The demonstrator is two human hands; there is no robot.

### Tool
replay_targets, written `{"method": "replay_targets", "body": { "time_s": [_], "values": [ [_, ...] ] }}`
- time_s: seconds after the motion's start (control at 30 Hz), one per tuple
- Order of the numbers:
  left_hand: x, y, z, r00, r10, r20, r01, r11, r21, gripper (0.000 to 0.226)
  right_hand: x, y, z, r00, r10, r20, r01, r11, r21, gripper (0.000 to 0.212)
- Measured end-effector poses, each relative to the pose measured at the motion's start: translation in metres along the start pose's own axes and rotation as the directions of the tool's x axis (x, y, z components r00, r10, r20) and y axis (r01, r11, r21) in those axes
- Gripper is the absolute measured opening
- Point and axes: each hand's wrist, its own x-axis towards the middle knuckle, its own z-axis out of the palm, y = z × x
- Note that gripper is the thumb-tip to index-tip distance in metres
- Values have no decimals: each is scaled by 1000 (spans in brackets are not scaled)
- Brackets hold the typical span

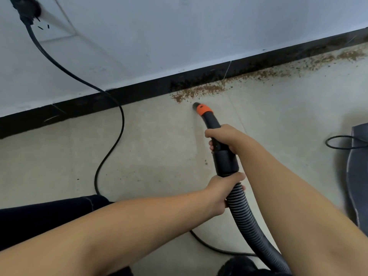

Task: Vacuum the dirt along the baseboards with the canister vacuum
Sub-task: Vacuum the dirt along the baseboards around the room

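STEP: you vacuum along the baseboard | NOZZLE: nozzle just short of it, at the dirt trail's near end | GRIP: right hand wraps the wand, left hand wraps the hose | NEXT: I judge you sweep along the trail, hugging the baseboard.

The baseboard runs along the foot of the wall, with dirt on the floor against it, spreading rightward. The nozzle sits just before the dirt's left end. A cord hangs from a wall plug at left.
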Motion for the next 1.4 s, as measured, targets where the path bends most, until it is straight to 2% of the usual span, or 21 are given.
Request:
{"method": "replay_targets", "body": {
  "time_s": [0.13, 0.23, 0.37, 0.5, 0.6, 0.97, 1.1, 1.23, 1.4],
  "values": [
    [12, 21, 0, 999, 1, 52, -4, 998, 66, 13, 15, -6, -19, 985, 8, -172, 12, 994, 112, 10],
    [21, 40, 5, 998, 8, 65, -15, 994, 107, 10, 29, -12, -36, 969, 22, -246, 24, 983, 180, 12],
    [31, 59, 15, 999, 19, 38, -22, 996, 85, 10, 45, -23, -52, 964, 37, -265, 16, 980, 197, 12],
    [33, 65, 26, 999, 4, 34, -5, 999, 42, 13, 50, -33, -59, 971, 29, -235, -1, 993, 119, 13],
    [27, 57, 31, 1000, -3, 31, 3, 1000, -9, 13, 44, -33, -54, 987, 24, -158, -15, 998, 60, 13],
    [-4, 33, 10, 997, 7, -72, -19, 988, -154, 22, 18, -31, 6, 998, -7, 60, 14, 993, -118, 19],
    [-7, 33, 4, 993, 18, -115, -38, 984, -174, 16, 20, -34, 19, 994, -12, 105, 26, 991, -131, 21],
    [-2, 40, -4, 994, 19, -111, -33, 991, -126, 16, 25, -34, 19, 999, -23, 25, 25, 999, -47, 14],
    [10, 56, -4, 1000, -16, -27, 15, 1000, -12, 17, 35, -36, -7, 987, -4, -163, 19, 995, 94, 19]
  ]
}}
